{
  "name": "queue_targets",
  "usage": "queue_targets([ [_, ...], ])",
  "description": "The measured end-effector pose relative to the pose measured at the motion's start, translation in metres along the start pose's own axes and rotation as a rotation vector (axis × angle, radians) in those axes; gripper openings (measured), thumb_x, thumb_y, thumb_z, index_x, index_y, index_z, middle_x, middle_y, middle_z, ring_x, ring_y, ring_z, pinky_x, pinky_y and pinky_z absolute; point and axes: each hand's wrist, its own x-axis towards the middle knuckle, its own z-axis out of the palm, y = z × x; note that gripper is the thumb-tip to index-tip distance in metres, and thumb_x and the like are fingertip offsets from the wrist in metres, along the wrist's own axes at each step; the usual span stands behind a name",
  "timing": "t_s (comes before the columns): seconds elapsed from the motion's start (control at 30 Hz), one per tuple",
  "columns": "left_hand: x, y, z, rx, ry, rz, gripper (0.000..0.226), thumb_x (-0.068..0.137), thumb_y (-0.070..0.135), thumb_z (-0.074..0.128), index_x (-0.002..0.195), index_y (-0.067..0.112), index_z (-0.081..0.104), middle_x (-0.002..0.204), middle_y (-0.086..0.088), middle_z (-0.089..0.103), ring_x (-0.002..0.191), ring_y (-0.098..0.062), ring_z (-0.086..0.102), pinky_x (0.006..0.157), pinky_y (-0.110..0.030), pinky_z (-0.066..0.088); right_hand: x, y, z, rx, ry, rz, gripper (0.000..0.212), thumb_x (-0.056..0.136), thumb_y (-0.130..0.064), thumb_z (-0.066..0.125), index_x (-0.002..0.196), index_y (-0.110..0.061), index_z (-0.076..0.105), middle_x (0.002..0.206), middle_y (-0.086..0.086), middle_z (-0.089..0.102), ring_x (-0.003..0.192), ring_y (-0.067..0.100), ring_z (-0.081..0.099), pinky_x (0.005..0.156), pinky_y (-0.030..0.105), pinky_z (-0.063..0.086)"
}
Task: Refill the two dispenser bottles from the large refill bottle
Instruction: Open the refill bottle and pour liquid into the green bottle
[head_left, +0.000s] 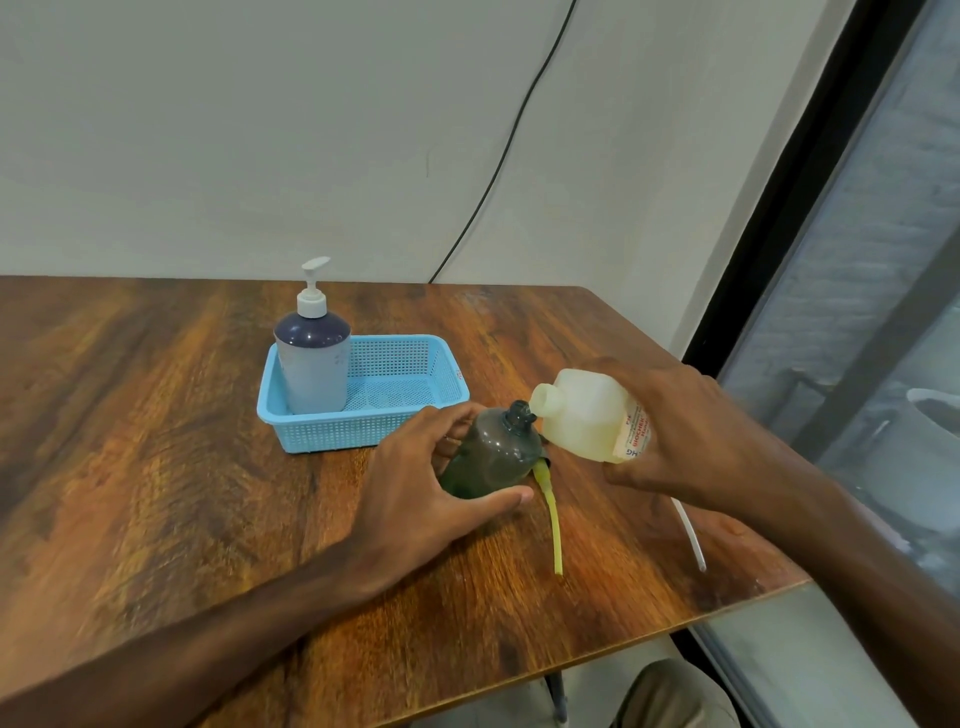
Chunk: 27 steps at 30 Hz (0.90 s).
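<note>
My left hand (423, 483) grips a dark green dispenser bottle (493, 457) that stands on the table with its neck open. My right hand (696, 441) holds the large pale refill bottle (587, 413) tipped sideways, its open mouth touching the green bottle's neck. A second dispenser bottle (313, 358), grey-blue with a white pump on top, stands upright in the left end of the blue basket (405, 423). A yellow-green pump tube (553, 512) lies on the table just right of the green bottle. Part of the pump is hidden behind the bottle.
The wooden table (182, 441) ends at a right edge near a glass window. A clear thin tube (688, 530) lies by my right wrist near that edge. A black cable hangs down the wall behind the table.
</note>
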Motion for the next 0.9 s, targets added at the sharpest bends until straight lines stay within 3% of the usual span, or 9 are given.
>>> queue_targets([
  [0.5, -0.001, 0.0016, 0.0012, -0.013, -0.001, -0.015, 0.08, 0.058, 0.077, 0.081, 0.127, 0.048, 0.051, 0.111, 0.037, 0.054, 0.111, 0.014, 0.054, 0.082, -0.004, 0.049, 0.0015, 0.0018, 0.0012, 0.0, 0.0, 0.012, 0.092, 0.07, -0.057, 0.082, 0.149, -0.037, 0.039, 0.136, -0.011, 0.055, 0.119, 0.011, 0.051, 0.099, 0.029, 0.048],
  [0.9, -0.0016, 0.0004, 0.0027, -0.021, 0.004, -0.032, 0.081, 0.058, 0.075, 0.083, 0.126, 0.045, 0.053, 0.111, 0.037, 0.054, 0.112, 0.015, 0.052, 0.081, -0.004, 0.048, 0.0049, -0.0037, -0.0063, -0.027, -0.016, -0.016, 0.09, 0.072, -0.05, 0.083, 0.149, -0.038, 0.038, 0.134, -0.011, 0.058, 0.117, 0.01, 0.053, 0.092, 0.025, 0.047],
])
